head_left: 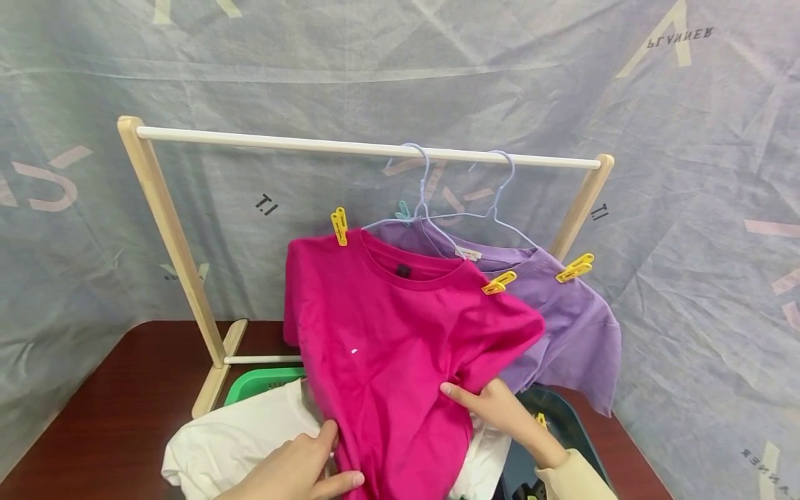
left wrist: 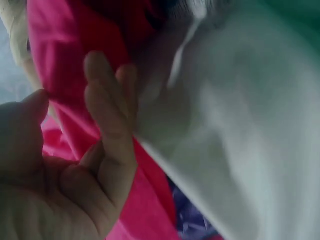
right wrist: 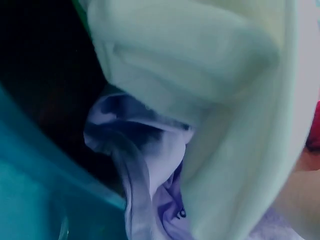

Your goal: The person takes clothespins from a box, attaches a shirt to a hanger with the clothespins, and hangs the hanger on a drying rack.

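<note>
A bright pink T-shirt (head_left: 387,333) hangs on a pale wire hanger (head_left: 425,201), with yellow clothespins (head_left: 339,226) at both shoulders. My right hand (head_left: 494,410) grips the shirt's side, thumb in front, fingers hidden behind the bunched cloth. Along the shirt's lower left edge is my left hand (head_left: 294,465). In the left wrist view its fingers (left wrist: 110,120) stand extended, with a gap between them and the thumb. Behind the pink one hangs a purple T-shirt (head_left: 562,319) on a second hanger, a yellow clothespin (head_left: 575,268) on its right shoulder.
A wooden rack with a white rail (head_left: 262,141) stands on the dark red table (head_left: 150,375). White cloth (head_left: 237,437) drapes over a green basin (head_left: 262,379). On the right, a dark blue basin (head_left: 575,423) holds small items. Grey fabric (head_left: 281,69) covers the background.
</note>
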`<state>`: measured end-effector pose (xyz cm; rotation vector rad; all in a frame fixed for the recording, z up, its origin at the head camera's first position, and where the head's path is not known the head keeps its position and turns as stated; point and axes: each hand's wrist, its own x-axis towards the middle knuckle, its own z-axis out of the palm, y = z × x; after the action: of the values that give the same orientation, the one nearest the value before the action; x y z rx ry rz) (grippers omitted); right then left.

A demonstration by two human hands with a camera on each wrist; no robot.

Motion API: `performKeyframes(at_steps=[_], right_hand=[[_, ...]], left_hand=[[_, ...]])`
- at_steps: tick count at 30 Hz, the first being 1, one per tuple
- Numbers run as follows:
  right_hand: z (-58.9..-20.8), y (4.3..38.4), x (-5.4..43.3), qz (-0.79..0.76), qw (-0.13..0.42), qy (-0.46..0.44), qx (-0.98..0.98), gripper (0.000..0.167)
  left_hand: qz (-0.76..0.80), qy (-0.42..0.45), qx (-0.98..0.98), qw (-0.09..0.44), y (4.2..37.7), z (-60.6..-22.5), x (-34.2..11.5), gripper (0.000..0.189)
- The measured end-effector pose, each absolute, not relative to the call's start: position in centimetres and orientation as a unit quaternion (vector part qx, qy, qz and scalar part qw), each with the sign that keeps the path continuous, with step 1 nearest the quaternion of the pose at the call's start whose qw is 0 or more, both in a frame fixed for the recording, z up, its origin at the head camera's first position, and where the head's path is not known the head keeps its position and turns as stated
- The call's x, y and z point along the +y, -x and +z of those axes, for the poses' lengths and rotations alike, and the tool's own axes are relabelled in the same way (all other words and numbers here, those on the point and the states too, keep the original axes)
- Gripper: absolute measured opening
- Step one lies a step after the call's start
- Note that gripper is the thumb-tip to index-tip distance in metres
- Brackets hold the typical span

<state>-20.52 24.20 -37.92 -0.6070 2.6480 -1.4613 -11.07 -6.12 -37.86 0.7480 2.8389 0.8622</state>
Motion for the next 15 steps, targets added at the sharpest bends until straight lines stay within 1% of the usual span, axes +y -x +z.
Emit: performKeyframes(at_steps=[3, 6, 9, 11, 15], right_hand=[[-37.9, 20.5, 23.8, -0.465, 0.041, 0.185, 0.865, 0.028], [-37.9, 20.4, 23.5, -0.466, 0.047, 0.159, 0.869, 0.029], [-37.7, 20.3, 23.4, -0.471, 0.058, 0.132, 0.87, 0.029], [-37.5, 20.3, 23.4, -0.486, 0.078, 0.11, 0.863, 0.03], [-36.9, 20.1, 23.6, -0.52, 0.092, 0.072, 0.846, 0.031]], left_hand=[[0.29, -0.254, 0.922, 0.032, 11.1, -38.4, -5.6, 0.046], [0.302, -0.267, 0.915, 0.014, 11.2, -38.9, -5.3, 0.041], [0.302, -0.281, 0.911, -0.023, 11.5, -39.3, -5.2, 0.034], [0.298, -0.288, 0.909, -0.051, 11.7, -39.5, -5.1, 0.032], [0.307, -0.287, 0.905, -0.074, 11.9, -38.9, -4.8, 0.03]])
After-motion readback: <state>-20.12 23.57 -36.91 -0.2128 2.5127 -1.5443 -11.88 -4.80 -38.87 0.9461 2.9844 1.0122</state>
